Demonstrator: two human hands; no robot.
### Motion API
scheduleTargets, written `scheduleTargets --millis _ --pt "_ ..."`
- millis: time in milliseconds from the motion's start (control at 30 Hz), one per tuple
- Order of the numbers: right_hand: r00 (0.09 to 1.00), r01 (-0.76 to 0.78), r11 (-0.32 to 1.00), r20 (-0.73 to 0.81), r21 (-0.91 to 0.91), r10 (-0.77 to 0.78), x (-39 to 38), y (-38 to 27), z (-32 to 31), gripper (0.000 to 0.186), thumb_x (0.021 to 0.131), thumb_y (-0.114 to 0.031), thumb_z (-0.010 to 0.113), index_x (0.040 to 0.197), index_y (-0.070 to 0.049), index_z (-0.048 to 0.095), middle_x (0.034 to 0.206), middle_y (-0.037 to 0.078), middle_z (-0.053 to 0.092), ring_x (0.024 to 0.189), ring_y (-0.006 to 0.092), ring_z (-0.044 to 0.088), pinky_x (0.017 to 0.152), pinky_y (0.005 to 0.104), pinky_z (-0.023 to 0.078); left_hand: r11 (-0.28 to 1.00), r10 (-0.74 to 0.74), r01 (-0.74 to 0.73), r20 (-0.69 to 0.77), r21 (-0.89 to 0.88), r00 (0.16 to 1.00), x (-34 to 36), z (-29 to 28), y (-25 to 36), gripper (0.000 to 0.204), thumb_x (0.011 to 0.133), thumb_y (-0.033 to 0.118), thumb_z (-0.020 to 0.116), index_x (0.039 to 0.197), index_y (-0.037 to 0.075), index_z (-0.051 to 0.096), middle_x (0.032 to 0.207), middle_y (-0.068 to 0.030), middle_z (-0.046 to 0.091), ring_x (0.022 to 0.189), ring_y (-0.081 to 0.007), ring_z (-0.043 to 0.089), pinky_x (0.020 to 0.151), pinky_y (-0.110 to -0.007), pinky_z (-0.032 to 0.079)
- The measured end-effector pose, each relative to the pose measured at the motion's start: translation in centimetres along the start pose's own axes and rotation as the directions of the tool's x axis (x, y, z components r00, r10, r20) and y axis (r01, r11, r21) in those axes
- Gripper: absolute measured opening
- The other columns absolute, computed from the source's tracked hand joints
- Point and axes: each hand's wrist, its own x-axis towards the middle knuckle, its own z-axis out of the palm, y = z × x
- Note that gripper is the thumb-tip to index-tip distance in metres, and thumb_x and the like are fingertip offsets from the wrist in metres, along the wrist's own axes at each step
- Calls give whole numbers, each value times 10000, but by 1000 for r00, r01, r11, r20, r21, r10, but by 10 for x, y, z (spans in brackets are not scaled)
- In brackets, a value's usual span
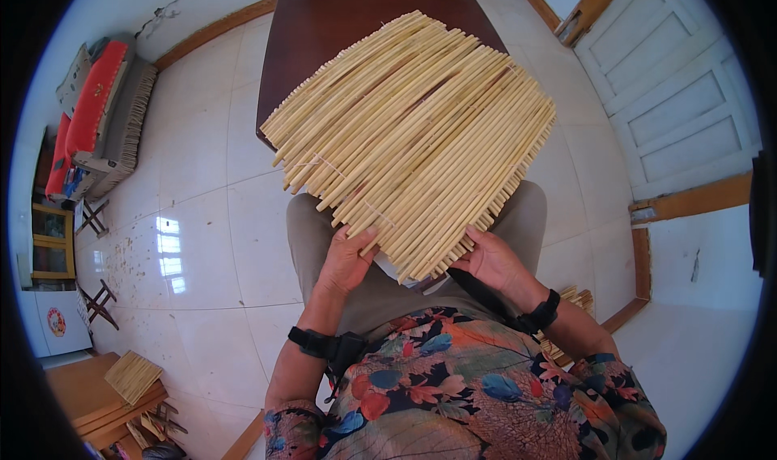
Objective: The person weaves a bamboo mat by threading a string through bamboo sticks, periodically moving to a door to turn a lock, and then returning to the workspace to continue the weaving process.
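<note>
A mat of pale yellow reed stalks [413,136], laid side by side and tied with thin string, spans the space above my lap and over the near part of a dark red-brown table [348,23]. My left hand [350,258] grips its near left edge, thumb on top of the stalks. At the near right corner my right hand [490,259] holds the edge, its thumb on top and the other fingers partly hidden beneath. The mat seems to be more than one layer thick along its right side. Its far end covers part of the tabletop.
A sofa with a red cover [97,96] stands at the left wall. Folding stools [99,302] are on the tiled floor [194,250]. A smaller reed mat [133,377] lies on a wooden table at lower left. Reed bundles [576,300] lie by my right arm, and a white door [672,88] is at right.
</note>
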Motion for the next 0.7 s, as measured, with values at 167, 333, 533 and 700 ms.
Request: scheduleTargets --millis 167,333,533,700 --pt "1000 21 1000 -23 5 -21 -3 -1 3 459 874 -290 524 1228 -25 402 1168 134 523 1066 254 531 889 438 449 992 -58 69 96 -109 994 -3 1 3 423 852 141 554 1234 39 404 1156 -104 524 1014 -227 543 866 -406 459" --pt "999 37 999 -25 31 -36 -5 -4 8 457 868 -290 538 1213 -18 414 1146 137 537 1047 248 545 852 413 482 993 -104 114 180 -43 978 -7 -3 -6 439 850 158 563 1240 36 403 1167 -110 523 1014 -241 549 842 -406 470" --pt "1000 8 1000 -18 3 -8 -1 -2 2 422 888 -251 490 1236 -35 388 1196 135 505 1081 267 519 912 467 426 993 -115 120 201 -12 973 -9 -7 -15 423 855 107 547 1243 34 394 1165 -105 526 1009 -236 556 850 -392 469" --pt "999 -6 1000 -51 3 6 -4 -4 6 378 880 -228 514 1197 -36 438 1132 113 552 1000 247 569 839 410 481 988 -152 145 167 51 974 -8 -6 -12 408 863 88 530 1243 39 389 1167 -93 522 1032 -220 542 873 -381 463"
